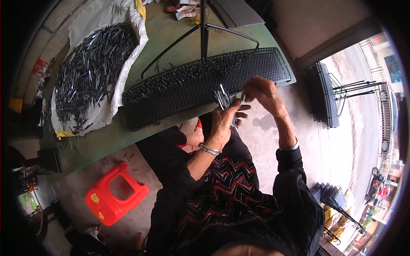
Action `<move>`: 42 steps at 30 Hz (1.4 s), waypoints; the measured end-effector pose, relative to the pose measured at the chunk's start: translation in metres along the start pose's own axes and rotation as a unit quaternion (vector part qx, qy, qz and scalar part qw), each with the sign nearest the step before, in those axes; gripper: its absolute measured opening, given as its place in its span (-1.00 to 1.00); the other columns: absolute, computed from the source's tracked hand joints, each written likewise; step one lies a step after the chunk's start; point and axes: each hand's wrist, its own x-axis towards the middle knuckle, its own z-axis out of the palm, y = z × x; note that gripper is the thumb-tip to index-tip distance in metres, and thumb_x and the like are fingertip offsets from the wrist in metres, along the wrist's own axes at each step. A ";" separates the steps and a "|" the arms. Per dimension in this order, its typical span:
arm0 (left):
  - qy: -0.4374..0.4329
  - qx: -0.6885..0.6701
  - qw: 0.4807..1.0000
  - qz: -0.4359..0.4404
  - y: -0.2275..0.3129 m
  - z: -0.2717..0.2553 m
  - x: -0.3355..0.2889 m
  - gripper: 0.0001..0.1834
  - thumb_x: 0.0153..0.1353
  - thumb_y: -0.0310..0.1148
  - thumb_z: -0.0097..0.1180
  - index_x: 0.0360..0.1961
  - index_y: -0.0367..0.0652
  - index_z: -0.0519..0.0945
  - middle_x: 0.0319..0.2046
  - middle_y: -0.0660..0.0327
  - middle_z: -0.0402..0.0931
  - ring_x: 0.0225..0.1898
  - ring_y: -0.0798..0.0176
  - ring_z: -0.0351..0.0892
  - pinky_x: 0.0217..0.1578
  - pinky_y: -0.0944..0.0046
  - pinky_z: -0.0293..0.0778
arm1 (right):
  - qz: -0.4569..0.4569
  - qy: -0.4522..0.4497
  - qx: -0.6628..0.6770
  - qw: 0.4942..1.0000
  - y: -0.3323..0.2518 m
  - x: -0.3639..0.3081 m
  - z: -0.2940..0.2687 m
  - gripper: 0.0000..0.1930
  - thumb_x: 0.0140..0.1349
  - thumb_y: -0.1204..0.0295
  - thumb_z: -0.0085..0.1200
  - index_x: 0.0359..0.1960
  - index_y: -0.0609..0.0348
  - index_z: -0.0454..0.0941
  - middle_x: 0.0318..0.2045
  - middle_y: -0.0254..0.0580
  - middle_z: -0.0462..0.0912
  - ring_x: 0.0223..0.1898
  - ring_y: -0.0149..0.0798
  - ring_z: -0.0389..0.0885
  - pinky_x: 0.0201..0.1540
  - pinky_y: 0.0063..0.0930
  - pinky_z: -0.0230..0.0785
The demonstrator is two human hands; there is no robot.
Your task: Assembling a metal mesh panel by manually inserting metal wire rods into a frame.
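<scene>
My left hand (222,123) is closed around a bundle of thin dark strips (221,99), which fan out past the thumb toward the far side. Just right of it, my right hand (261,93) is bent with its fingers drawn together. A short thin strip (243,97) shows at those fingertips, slightly blurred. Both hands are by the near edge of a long black perforated metal panel (179,99) on the green table (96,149). Many small dark pieces cover the panel's left and middle parts. An upright black metal frame (204,40) rises behind it.
A heap of dark strips (96,64) lies on a white sack (130,77) at the left. A red plastic stool (102,192) is on the floor at lower left. Black panels (320,96) are stacked at the right. Gloves (186,12) and a grey sheet (239,13) lie far back.
</scene>
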 end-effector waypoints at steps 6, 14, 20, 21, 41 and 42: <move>0.002 -0.024 1.000 -0.019 -0.009 -0.008 0.008 -0.71 0.27 -0.19 0.10 -0.17 -0.20 0.53 -0.37 0.08 0.64 -0.47 0.29 0.60 -0.55 0.37 0.42 | -0.103 0.327 -0.066 0.937 -0.004 0.040 -0.014 -0.89 0.26 0.52 -0.01 -0.34 0.31 0.52 -0.52 -0.22 0.64 -0.47 -0.42 0.58 -0.35 -0.57 0.41; -0.022 -0.057 0.996 -0.066 -0.008 -0.005 0.003 -0.67 0.27 -0.11 0.11 -0.13 -0.14 0.53 -0.40 0.11 0.60 -0.39 0.25 0.60 -0.41 0.25 0.57 | -0.214 0.369 -0.138 0.894 0.031 0.083 -0.010 -0.91 0.27 0.50 0.00 -0.30 0.26 0.51 -0.53 -0.15 0.62 -0.51 -0.35 0.63 -0.42 -0.51 0.42; -0.017 -0.058 0.996 -0.071 -0.011 -0.013 0.006 -0.68 0.26 -0.10 0.12 -0.18 -0.15 0.56 -0.47 0.20 0.55 -0.54 0.36 0.48 -0.58 0.37 0.41 | -0.221 0.381 -0.225 0.870 0.032 0.086 -0.010 -0.93 0.26 0.49 0.02 -0.31 0.24 0.50 -0.54 -0.04 0.59 -0.57 -0.23 0.62 -0.47 -0.43 0.40; -0.022 -0.061 0.995 -0.070 -0.010 -0.013 0.005 -0.67 0.25 -0.10 0.13 -0.19 -0.16 0.57 -0.51 0.24 0.50 -0.58 0.40 0.41 -0.61 0.40 0.34 | -0.221 0.380 -0.225 0.870 0.032 0.085 -0.010 -0.93 0.26 0.49 0.02 -0.31 0.24 0.50 -0.54 -0.04 0.59 -0.57 -0.23 0.62 -0.47 -0.43 0.40; -0.048 -0.010 0.998 -0.035 -0.003 -0.014 -0.004 -0.64 0.24 -0.09 0.16 -0.21 -0.21 0.59 -0.58 0.29 0.44 -0.68 0.51 0.23 -0.68 0.51 0.15 | -0.092 0.315 -0.348 0.878 0.026 0.075 -0.006 -0.82 0.16 0.25 0.15 -0.23 -0.09 0.63 -0.30 -0.18 0.54 -0.28 -0.09 0.58 -0.25 -0.24 0.41; -0.057 0.001 0.997 -0.045 -0.003 -0.015 -0.004 -0.64 0.24 -0.10 0.15 -0.20 -0.21 0.57 -0.60 0.30 0.41 -0.68 0.51 0.22 -0.67 0.49 0.13 | -0.093 0.315 -0.348 0.878 0.026 0.074 -0.006 -0.82 0.16 0.25 0.15 -0.23 -0.09 0.63 -0.30 -0.18 0.54 -0.28 -0.09 0.58 -0.25 -0.24 0.41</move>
